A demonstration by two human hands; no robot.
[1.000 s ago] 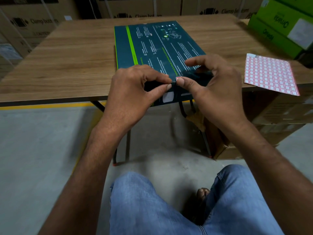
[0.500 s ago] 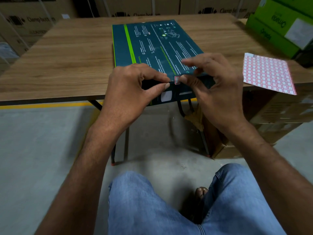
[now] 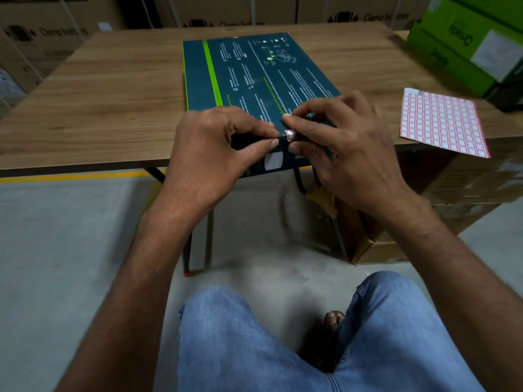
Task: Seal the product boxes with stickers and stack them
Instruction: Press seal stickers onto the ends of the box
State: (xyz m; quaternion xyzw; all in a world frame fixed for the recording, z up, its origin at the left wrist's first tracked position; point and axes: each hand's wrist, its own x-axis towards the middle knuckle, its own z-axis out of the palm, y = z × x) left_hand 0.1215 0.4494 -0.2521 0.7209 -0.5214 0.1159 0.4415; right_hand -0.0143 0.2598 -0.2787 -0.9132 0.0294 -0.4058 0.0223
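The product box (image 3: 254,80) lies flat at the centre of the frame on the wooden counter (image 3: 113,103), its near end overhanging the counter's edge toward the person. It is a broad, shallow carton of dark teal card with a bright green stripe (image 3: 209,72) down its left side. It looks stiff on its faces but probably light, and the printed finish is likely a little slick, so it is best held by its edges and corners rather than by the flat top. The left hand (image 3: 215,148) pinches the near edge between thumb and forefinger, steadying it. The right hand (image 3: 348,154) has its fingers (image 3: 300,114) curled over the same edge, pressing a small red-and-white sticker (image 3: 290,134) that folds from the top face down onto the front face. The sticker is thin and limp and will want firm rubbing along the fold to bond. A blank white label (image 3: 273,161) sits lower on the front face. The box's white and green print is too small to read. At right lies the sticker sheet (image 3: 441,123), a grid of red-bordered squares. The green cartons (image 3: 458,43) at upper right carry a word that looks like "Omeda", seen upside down, and the cardboard cartons (image 3: 62,32) along the top read "Clamp bottom".
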